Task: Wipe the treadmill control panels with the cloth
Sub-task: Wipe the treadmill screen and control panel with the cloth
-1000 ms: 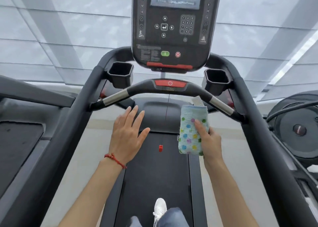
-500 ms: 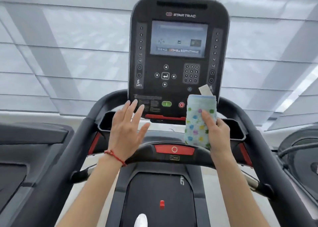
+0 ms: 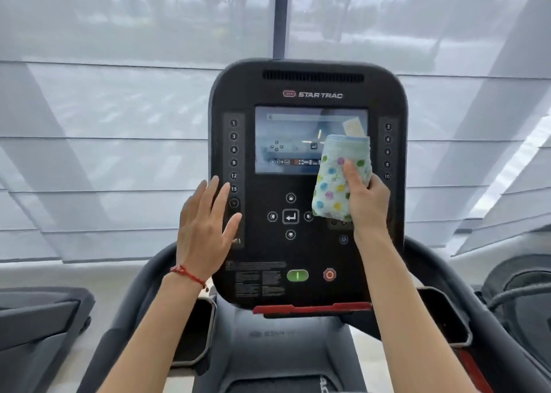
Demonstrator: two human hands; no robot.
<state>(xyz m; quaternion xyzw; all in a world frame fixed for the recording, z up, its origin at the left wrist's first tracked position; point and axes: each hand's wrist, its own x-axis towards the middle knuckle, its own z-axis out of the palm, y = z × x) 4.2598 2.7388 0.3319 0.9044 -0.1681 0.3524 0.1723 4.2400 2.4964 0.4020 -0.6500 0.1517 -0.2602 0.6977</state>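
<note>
Window blinds [image 3: 119, 124]: pale, horizontal bands fill the background; one dark vertical mullion rises behind the console top.
Treadmill frame [image 3: 492, 318]: dark side rails curve down both sides; both cut off at the lower edge. Two cup holders, one on each side under the console.
Neighbouring machines: one at the left edge, one at the right edge, both cropped and hard to read.
Control panel [image 3: 307, 252]: black, upright, rounded corners, centred; open air all round its top and sides. Lower left corner hidden behind the left wrist.
Screen [image 3: 286, 142]: one, lit, content blurred; its lower right corner is covered by the cloth.
Buttons: five navigation keys in a cross, one green key [image 3: 297, 275], one red key [image 3: 329, 274]; number column on each side, the right one partly hidden. Keypad mostly hidden behind cloth and hand.
Left hand [image 3: 205, 228]: fingers straight and slightly fanned, holding nothing, at the panel's left edge; contact with it cannot be told. Red string bracelet [image 3: 187, 275] on the wrist.
Right hand [image 3: 368, 201]: thumb on front, fingers curled behind, gripping the cloth.
Cloth [image 3: 337, 181]: one, folded, pale blue with coloured dots, held upright against the panel's right half; white tag sticks up above it.
</note>
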